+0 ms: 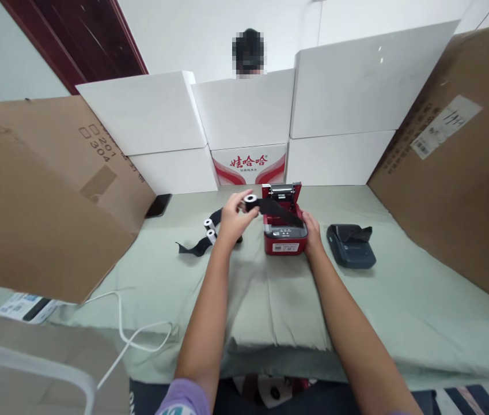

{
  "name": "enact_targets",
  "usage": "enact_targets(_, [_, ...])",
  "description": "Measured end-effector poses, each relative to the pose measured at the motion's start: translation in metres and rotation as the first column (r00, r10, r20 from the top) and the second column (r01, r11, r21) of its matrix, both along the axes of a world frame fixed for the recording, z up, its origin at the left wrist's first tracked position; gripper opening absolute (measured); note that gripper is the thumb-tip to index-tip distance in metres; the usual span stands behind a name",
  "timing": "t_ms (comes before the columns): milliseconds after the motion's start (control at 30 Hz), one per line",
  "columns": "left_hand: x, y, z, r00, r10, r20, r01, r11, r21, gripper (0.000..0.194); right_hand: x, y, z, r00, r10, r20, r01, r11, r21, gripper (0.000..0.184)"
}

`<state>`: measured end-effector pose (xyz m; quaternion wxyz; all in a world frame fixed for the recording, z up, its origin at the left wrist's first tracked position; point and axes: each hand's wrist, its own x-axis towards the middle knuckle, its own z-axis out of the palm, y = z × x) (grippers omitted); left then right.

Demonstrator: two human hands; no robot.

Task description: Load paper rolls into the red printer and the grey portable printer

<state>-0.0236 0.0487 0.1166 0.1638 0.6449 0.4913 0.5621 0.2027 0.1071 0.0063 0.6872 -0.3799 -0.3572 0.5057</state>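
Observation:
My left hand [236, 218] pinches a small black paper roll [251, 202] with a white end, at the left of a red label printer [286, 245]. From the roll a loose black strip [276, 210] runs right across the printer's open top. The printer's lid [282, 192] stands raised at the back, showing a roller. Against the printer's right side my right hand [312, 230] is closed, its fingers partly hidden; the strip's end lies close to it. Two more rolls [210, 229] with black strips unwound lie on the cloth to the left.
A dark printer [351, 246] with a black strip on top sits to the right. A phone [158, 206] lies at the left, beside a cardboard panel [45, 196]. White boxes [244, 109] wall off the back, with a person's head above. A white cable [140, 331] hangs over the front-left edge.

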Motion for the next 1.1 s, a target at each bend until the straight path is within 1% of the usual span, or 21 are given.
enact_targets(67, [-0.02,-0.008,-0.006,0.974,0.194,0.117,-0.195,0.981,-0.002,0.033,0.001,0.001,-0.002,1.0,0.009,-0.007,-0.008,1.0,0.007,0.049])
enact_targets(133, [-0.04,-0.014,-0.01,0.924,0.336,0.184,-0.336,0.941,-0.033,0.032,0.001,0.002,-0.004,1.0,0.018,-0.011,-0.018,1.0,0.009,0.05])
enact_targets(167, [-0.051,-0.016,-0.012,0.902,0.384,0.196,-0.383,0.923,-0.046,0.033,0.001,0.002,-0.005,1.0,0.02,-0.01,-0.02,1.0,0.005,0.05])
enact_targets(233, [-0.07,-0.02,-0.015,0.878,0.446,0.173,-0.44,0.895,-0.069,0.035,0.001,0.002,-0.005,1.0,0.017,-0.005,-0.017,1.0,-0.001,0.05])
enact_targets(333, [-0.093,-0.027,-0.019,0.867,0.494,0.071,-0.484,0.866,-0.125,0.033,0.0,0.0,-0.002,1.0,0.004,-0.006,-0.004,1.0,-0.004,0.051])
enact_targets(400, [-0.102,-0.03,-0.022,0.868,0.496,0.017,-0.488,0.86,-0.146,0.032,-0.001,-0.001,0.0,1.0,-0.004,-0.013,0.004,1.0,-0.006,0.051])
enact_targets(533, [-0.107,-0.033,-0.024,0.892,0.451,-0.028,-0.451,0.882,-0.135,0.031,-0.001,0.0,0.001,1.0,-0.014,-0.018,0.014,1.0,-0.001,0.048])
enact_targets(600, [-0.108,-0.033,-0.024,0.888,0.458,-0.041,-0.459,0.879,-0.129,0.031,-0.001,0.001,0.0,1.0,-0.016,-0.015,0.016,1.0,0.001,0.048])
enact_targets(667, [-0.112,-0.034,-0.025,0.865,0.499,-0.059,-0.502,0.854,-0.133,0.031,-0.001,0.002,-0.001,1.0,-0.021,-0.016,0.021,1.0,0.003,0.048])
enact_targets(733, [-0.12,-0.037,-0.028,0.829,0.554,-0.074,-0.559,0.817,-0.14,0.03,-0.001,0.003,-0.001,0.999,-0.032,-0.021,0.032,0.999,0.002,0.049])
enact_targets(833, [-0.135,-0.043,-0.042,0.796,0.604,-0.037,-0.602,0.783,-0.154,0.032,-0.002,0.002,0.0,0.999,-0.043,-0.021,0.043,0.999,0.003,0.05])
enact_targets(933, [-0.15,-0.046,-0.062,0.756,0.653,0.045,-0.635,0.748,-0.196,0.036,-0.002,0.003,-0.001,0.999,-0.04,-0.021,0.04,0.999,0.012,0.051])
enact_targets(1033, [-0.165,-0.047,-0.08,0.682,0.725,0.097,-0.696,0.684,-0.217,0.037,-0.001,0.004,-0.004,1.0,-0.024,-0.016,0.024,1.0,0.014,0.051])
enact_targets(1100, [-0.175,-0.047,-0.087,0.628,0.772,0.094,-0.747,0.632,-0.204,0.037,0.0,0.006,-0.007,1.0,-0.023,-0.014,0.023,1.0,0.011,0.05])
